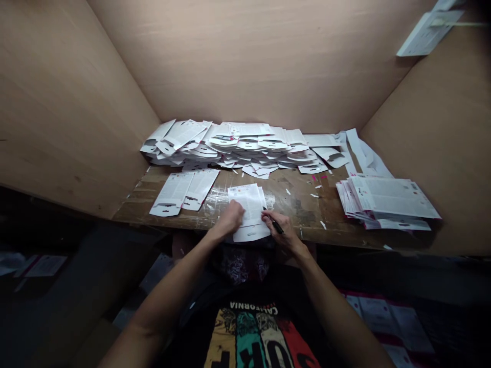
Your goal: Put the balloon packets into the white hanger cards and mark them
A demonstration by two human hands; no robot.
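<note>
A flat white printed packet [247, 204] lies near the table's front edge, with part of another white sheet or packet showing along its right side. My left hand [230, 219] is closed, its fingers curled at the packet's left side. In my right hand [280, 225] is a slim black pen-shaped tool [276, 226], held by the packet's right edge; its exact kind is unclear. The packet's lower flap [251, 234] has a small hanging slot and points toward me. Two similar packets [172, 193] lie to the left, partly overlapping.
A long heap of white packets [245, 148] runs along the back wall. At the right stands a smaller stack [395, 199], with white paper strips [368, 153] behind it. Small scraps [315, 195] dot the brown tabletop [303, 214]. Wooden panels enclose three sides.
</note>
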